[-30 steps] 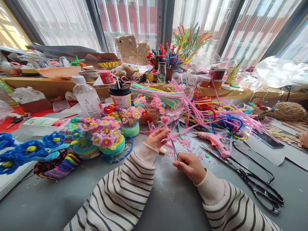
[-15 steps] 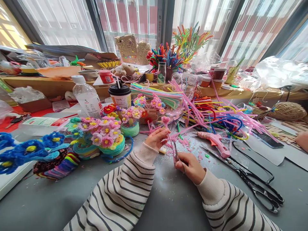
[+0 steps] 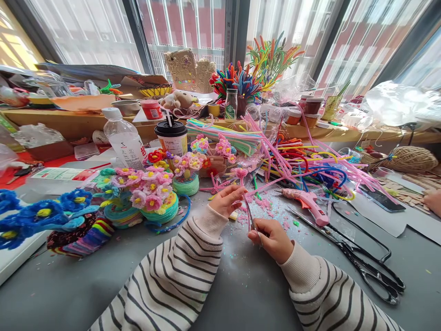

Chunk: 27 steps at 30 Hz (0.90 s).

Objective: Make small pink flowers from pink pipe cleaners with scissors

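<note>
My left hand [image 3: 225,201] pinches a pink pipe-cleaner flower [image 3: 239,173] just below its head, between thumb and fingertips. Its thin pink stem hangs down in front of my right hand [image 3: 273,238]. Closed around the handles of small scissors [image 3: 252,219], my right hand points the blades up along the stem. Whether the blades touch the stem I cannot tell. Pink fuzz clippings [image 3: 263,204] and glitter lie on the grey table behind both hands.
Pots of pink pipe-cleaner flowers [image 3: 151,188] and a blue-flowered pot [image 3: 81,232] stand left. A pink glue gun [image 3: 310,207] and large black-handled scissors [image 3: 358,259] lie right. Behind are loose pipe cleaners [image 3: 275,156], a lidded cup [image 3: 171,138] and a bottle [image 3: 124,142]. Another person's hand [image 3: 433,201] shows far right.
The pink flower has shifted slightly right and tilted, and my left hand has moved a little right. The small scissors' blades look closer together. My right hand has barely moved.
</note>
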### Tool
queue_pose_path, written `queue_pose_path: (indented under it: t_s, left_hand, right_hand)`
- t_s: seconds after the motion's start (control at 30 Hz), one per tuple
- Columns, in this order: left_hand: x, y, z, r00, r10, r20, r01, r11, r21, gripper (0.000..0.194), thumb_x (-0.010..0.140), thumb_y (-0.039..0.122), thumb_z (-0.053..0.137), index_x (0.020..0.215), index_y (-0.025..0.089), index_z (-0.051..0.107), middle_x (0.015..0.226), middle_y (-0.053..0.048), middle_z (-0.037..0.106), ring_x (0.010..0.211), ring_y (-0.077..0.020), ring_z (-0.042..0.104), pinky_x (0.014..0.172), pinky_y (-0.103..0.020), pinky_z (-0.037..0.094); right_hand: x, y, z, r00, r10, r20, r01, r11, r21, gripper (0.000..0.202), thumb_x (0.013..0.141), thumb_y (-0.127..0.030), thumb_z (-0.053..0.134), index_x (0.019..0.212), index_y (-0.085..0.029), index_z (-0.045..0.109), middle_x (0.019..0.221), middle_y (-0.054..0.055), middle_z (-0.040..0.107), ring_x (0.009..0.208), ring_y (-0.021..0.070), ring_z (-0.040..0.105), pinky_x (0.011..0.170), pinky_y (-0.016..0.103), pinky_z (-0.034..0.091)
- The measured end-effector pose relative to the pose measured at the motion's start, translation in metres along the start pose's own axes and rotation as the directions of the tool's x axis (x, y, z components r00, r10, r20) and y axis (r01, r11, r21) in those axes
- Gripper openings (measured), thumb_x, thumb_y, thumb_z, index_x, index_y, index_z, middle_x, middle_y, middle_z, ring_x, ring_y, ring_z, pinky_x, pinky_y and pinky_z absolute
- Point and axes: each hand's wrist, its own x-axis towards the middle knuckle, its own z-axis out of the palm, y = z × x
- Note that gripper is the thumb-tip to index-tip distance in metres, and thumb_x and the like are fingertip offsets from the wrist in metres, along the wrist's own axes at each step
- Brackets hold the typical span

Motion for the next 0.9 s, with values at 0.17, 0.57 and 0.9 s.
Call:
queue_pose_path:
  t_s: [0.17, 0.57, 0.9]
  left_hand:
    - [0.0024, -0.0011, -0.0019, 0.999, 0.047, -0.015, -0.048, 0.999, -0.026, 0.017, 0.047, 0.025, 0.068, 0.059, 0.017, 0.060, 0.062, 0.003, 0.052, 0.055, -0.0032, 0.044, 0.051, -0.016, 0.034]
    - [0.0015, 0.0017, -0.0015, 1.000, 0.016, -0.014, -0.016, 0.999, -0.042, 0.017, 0.047, 0.026, 0.068, 0.058, 0.017, 0.060, 0.061, 0.004, 0.052, 0.053, -0.0028, 0.044, 0.050, -0.016, 0.036]
    - [-0.0007, -0.0025, -0.0008, 0.999, 0.005, 0.046, -0.006, 0.999, 0.035, 0.015, 0.049, 0.026, 0.067, 0.059, 0.017, 0.061, 0.066, 0.001, 0.054, 0.059, -0.0043, 0.047, 0.053, -0.015, 0.035]
  right_hand:
    - [0.0006, -0.0007, 0.0009, 0.996, -0.013, -0.087, 0.012, 1.000, -0.006, 0.037, 0.069, -0.037, 0.046, 0.044, -0.019, 0.026, 0.039, -0.005, 0.036, 0.038, 0.0066, 0.032, 0.041, 0.019, 0.029]
    - [0.0001, -0.0002, -0.0034, 1.000, 0.021, 0.011, -0.021, 1.000, -0.010, 0.046, 0.068, -0.057, 0.034, 0.047, -0.016, 0.036, 0.044, -0.003, 0.036, 0.041, 0.0074, 0.031, 0.040, 0.020, 0.024]
    - [-0.0002, -0.0008, -0.0016, 0.999, -0.004, 0.048, 0.004, 1.000, -0.014, 0.046, 0.067, -0.058, 0.036, 0.047, -0.016, 0.038, 0.043, -0.003, 0.038, 0.040, 0.0070, 0.030, 0.040, 0.020, 0.024]
